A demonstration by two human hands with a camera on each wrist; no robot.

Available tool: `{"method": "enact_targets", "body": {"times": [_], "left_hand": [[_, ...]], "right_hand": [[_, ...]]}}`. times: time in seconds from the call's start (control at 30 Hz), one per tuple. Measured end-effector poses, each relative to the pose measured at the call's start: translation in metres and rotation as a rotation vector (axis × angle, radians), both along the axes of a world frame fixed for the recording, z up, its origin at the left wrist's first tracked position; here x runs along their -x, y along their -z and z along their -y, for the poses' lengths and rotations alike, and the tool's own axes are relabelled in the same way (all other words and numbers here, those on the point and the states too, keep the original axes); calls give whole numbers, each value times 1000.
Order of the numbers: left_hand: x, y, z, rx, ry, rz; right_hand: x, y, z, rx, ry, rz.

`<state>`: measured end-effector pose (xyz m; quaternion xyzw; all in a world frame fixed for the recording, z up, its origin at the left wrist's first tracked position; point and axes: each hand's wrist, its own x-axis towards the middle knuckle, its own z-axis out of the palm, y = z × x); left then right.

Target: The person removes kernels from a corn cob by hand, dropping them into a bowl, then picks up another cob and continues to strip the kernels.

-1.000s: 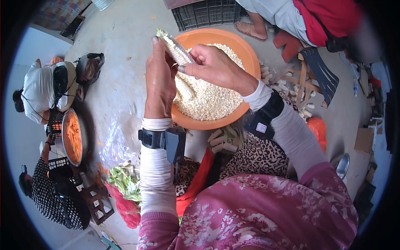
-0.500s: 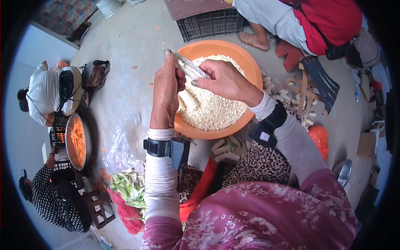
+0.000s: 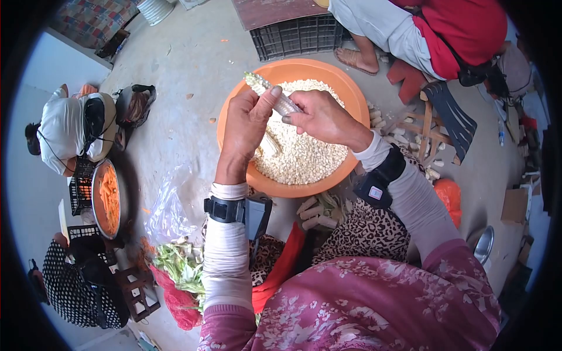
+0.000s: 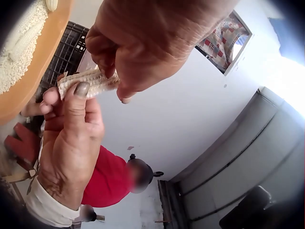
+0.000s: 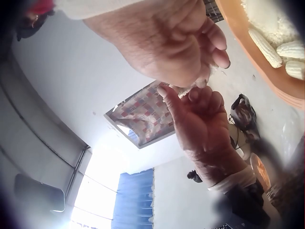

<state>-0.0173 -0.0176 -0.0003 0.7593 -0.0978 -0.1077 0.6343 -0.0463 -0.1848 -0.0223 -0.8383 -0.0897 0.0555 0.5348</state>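
Left hand curled round a corn cob, thumb laid along it. Right hand pinches the cob's other end, thumb and fingers closed on it. Cob held slanted between the two hands, above the basin; the greenish tip pokes out past the left hand, away from the body. Rows partly bare of kernels in the left wrist view.

Below both hands: orange basin, loose pale kernels heaped inside. Further cobs lie on the kernels, nearer the left hand's side; the right wrist view shows three.

Nearer the body than the hands, just beside the basin: stripped cobs and some husk. More cob pieces right of the right hand, by a low wooden stool with dark strapping.

Beyond the hands, past the far rim: black crate under a reddish board.

Left of the left hand, well apart: a clear plastic bag and green husks on the floor; farther left, a metal pan of orange strips.

Seated person in red beyond the right hand.
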Motion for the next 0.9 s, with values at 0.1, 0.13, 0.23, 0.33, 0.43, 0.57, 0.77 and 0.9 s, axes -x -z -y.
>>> {"method": "enact_targets", "body": {"times": [0.1,0.13,0.23,0.33,0.43,0.57,0.77,0.9], "left_hand": [[2,-1,-1,21,51,36],[4,-4,-1,53,68,13],[4,-4,0,132,84,-38],[2,-5,-1,211,71,-132],[0,-9,-1,251,6,-244],[1,-8,5,236,-86,-250],[-2,0,1,238,-2,-224],[-4,3,0,331,12,-235]], "right_hand": [[-1,4,1,-11,-8,19],[0,2,1,-10,-8,19],[1,-1,1,-144,-16,-69],[0,0,2,-119,-20,-40],[1,-2,1,-119,-8,-37],[3,-2,1,60,-7,69],[2,-6,6,12,-41,-39],[1,-6,7,-222,-75,-150]]}}
